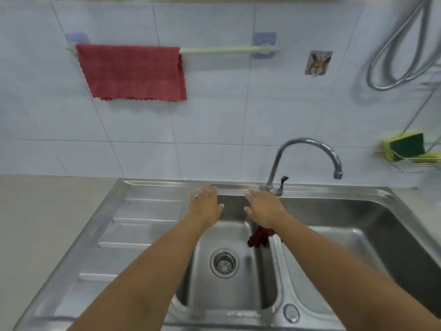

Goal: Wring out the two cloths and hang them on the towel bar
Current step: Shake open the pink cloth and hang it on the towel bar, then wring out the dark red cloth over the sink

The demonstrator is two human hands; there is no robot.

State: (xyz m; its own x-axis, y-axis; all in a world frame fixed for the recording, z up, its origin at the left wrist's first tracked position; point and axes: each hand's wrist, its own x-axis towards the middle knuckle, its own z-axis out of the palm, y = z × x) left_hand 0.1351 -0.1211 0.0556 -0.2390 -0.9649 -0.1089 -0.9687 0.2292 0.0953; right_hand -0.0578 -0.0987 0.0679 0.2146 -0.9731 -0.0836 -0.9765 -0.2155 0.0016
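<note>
We hold both hands out flat over the small basin of the steel sink (152, 235), fingers spread, gripping nothing. Our left hand (205, 206) hovers at the basin's far left corner; our right hand (265, 207) is near the base of the tap (307, 151). A dark red cloth (260, 237) lies bunched just below our right wrist, against the divider between basins. A lighter red cloth (131, 72) hangs on the towel bar (219, 50) at upper left.
</note>
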